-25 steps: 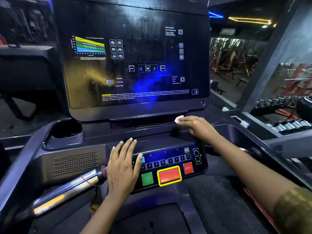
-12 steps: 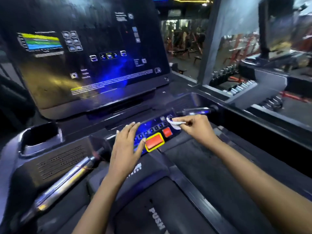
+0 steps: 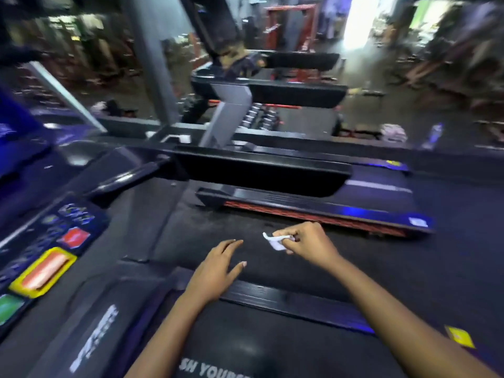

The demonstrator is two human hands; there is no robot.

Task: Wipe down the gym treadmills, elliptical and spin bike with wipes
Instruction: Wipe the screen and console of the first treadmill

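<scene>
A small crumpled white wipe (image 3: 278, 242) sits just right of the frame's centre. It is pinched between the thumb and curled fingers of the right hand (image 3: 309, 244), and most of it sticks out to the left of the fingertips. It hangs over a dark, textured surface, and the right forearm runs off to the lower right corner.

The left hand (image 3: 216, 270) lies just below and to the left of the wipe, apart from it. Its fingers are straight and close together, its thumb is spread to the right, and it holds nothing. Whether the palm rests on the dark surface or floats above it is hard to tell, since the whole picture is smeared by motion.

Both arms reach over the near treadmill (image 3: 245, 347), whose black surface at the bottom centre bears white lettering, partly cut off by the frame edge. Its control panel (image 3: 54, 233) runs along the left edge, tilted. On the panel are a red-orange button in a yellow frame (image 3: 43, 271), a green button (image 3: 8, 308) below it and a smaller red button (image 3: 75, 237) above it. A yellow sticker (image 3: 459, 336) shows at the lower right.

Across the middle of the frame stands a neighbouring treadmill (image 3: 313, 211), with a red strip under its deck and a broad black side rail (image 3: 261, 173) above it. Behind it, in the upper middle, more black rails (image 3: 297, 94) line up beside a rack of dumbbells (image 3: 259, 115). The gym beyond is a blur.
</scene>
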